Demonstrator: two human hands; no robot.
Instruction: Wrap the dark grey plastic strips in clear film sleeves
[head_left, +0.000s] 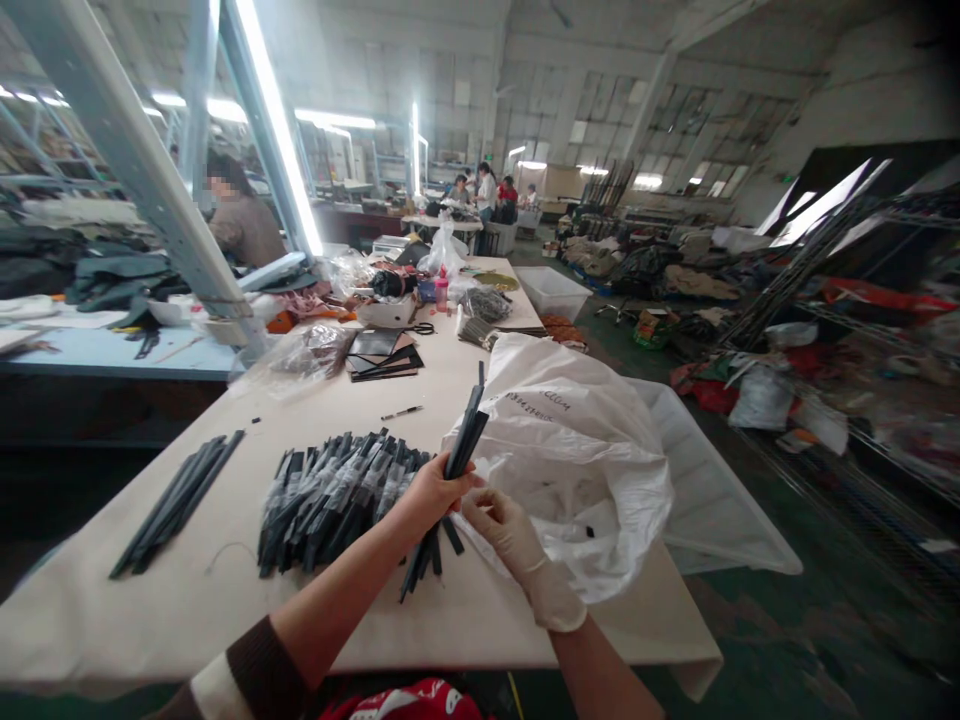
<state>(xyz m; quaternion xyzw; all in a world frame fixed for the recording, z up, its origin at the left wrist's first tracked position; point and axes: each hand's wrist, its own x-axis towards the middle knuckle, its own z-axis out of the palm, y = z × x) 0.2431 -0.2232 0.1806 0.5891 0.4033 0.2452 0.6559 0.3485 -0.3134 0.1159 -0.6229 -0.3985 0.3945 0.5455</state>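
A bundle of narrow dark strips (466,437) stands tilted upward in my bare left hand (433,488), whose fingers wrap round its middle. The bundle's lower ends fan out beneath that hand. My right hand (511,532), in a pale thin glove, is close beside it with thumb and fingers pinched together; what they hold, if anything, is too small to make out. Left of my hands lies a heap of dark strip bundles (337,500), bound with clear wrapping. Farther left is a smaller group of loose dark strips (180,500).
A large white plastic bag (577,430) lies open right of my hands, against a translucent bin (712,500). Ahead on the table (315,635) are a pen (403,412), dark flat sheets (384,355), scissors (422,328) and a pink bottle (441,290). A metal post rises at left; people work beyond.
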